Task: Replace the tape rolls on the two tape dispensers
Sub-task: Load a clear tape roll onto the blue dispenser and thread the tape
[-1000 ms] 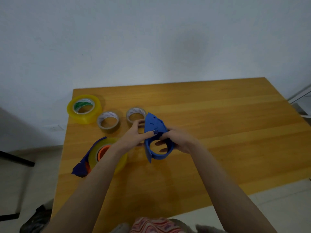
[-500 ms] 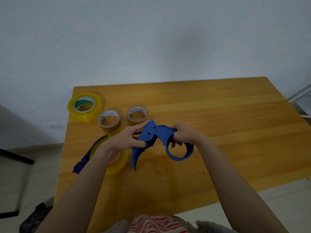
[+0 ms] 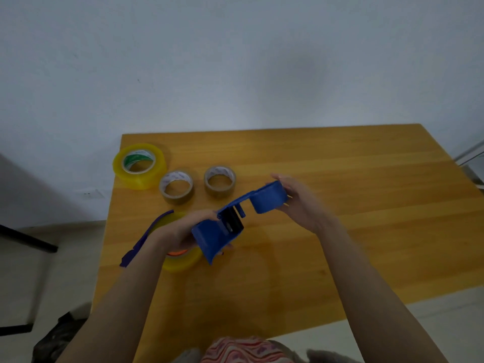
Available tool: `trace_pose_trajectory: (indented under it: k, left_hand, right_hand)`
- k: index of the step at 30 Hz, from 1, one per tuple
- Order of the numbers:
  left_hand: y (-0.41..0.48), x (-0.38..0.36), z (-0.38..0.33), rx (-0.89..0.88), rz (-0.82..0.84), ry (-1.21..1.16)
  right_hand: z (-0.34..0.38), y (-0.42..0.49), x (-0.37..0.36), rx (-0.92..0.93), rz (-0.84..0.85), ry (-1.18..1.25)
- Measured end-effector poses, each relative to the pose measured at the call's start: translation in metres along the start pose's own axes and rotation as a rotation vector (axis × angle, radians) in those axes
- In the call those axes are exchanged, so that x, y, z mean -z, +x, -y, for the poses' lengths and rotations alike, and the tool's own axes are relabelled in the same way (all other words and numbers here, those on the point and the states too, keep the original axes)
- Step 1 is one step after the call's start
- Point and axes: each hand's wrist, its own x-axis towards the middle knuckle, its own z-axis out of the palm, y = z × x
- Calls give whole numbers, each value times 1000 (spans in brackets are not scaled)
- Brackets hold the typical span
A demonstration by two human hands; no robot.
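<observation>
Both hands hold a blue tape dispenser (image 3: 230, 218) up above the wooden table (image 3: 340, 205), between them. The left hand (image 3: 180, 229) closes around its lower, broad curved end, fingers wrapped over the near side, and the right hand (image 3: 298, 200) grips the upper rounded end, its thumb and fingers pinched on the plastic. The dispenser lies tilted, rising from the left hand toward the right, and a dark part shows in its middle gap; no roll is visible in it. Under and just behind the left hand sits a second dispenser (image 3: 144, 237), dark blue, loaded with a yellow tape roll (image 3: 183, 260) that has an orange core; the wrist hides most of it. Beyond the left hand, farther across the table, stand two small brown tape rolls (image 3: 176, 188) (image 3: 220, 180) side by side, each with a pale printed core whose writing is too blurred to read. Farther still, out past the left hand near the table's corner, lies a large yellow roll (image 3: 140, 165) with a green-and-white label inside its core; the lettering there cannot be made out either. To the right of the right hand the tabletop is bare wood.
</observation>
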Motion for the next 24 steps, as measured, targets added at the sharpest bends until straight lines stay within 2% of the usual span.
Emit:
trace_pose_trajectory:
  k: [3, 6, 10, 13, 15, 17, 22, 24]
  left_hand:
    - [-5, 6, 13, 11, 58, -133]
    - [-9, 13, 23, -29, 119, -230]
    - [-17, 5, 27, -88, 24, -180]
    - [-13, 8, 25, -134, -157, -17]
    - [-12, 8, 24, -130, -180, 78]
    - [-12, 13, 31, -120, -174, 11]
    - [-32, 23, 47, -259, -289, -154]
    - [-40, 35, 54, -338, -330, -179]
  right_hand:
    - [-6, 6, -6, -10, 59, -183]
    - [-9, 12, -20, -33, 10, -335]
    - [-6, 24, -48, -97, -22, -400]
    - [-4, 36, -69, -151, 36, -574]
    - [-5, 42, -85, -151, 35, -683]
    - [-7, 51, -103, -173, 62, -762]
    - [-9, 74, -149, -296, 220, -856]
    - [-10, 84, -170, -249, 282, -899]
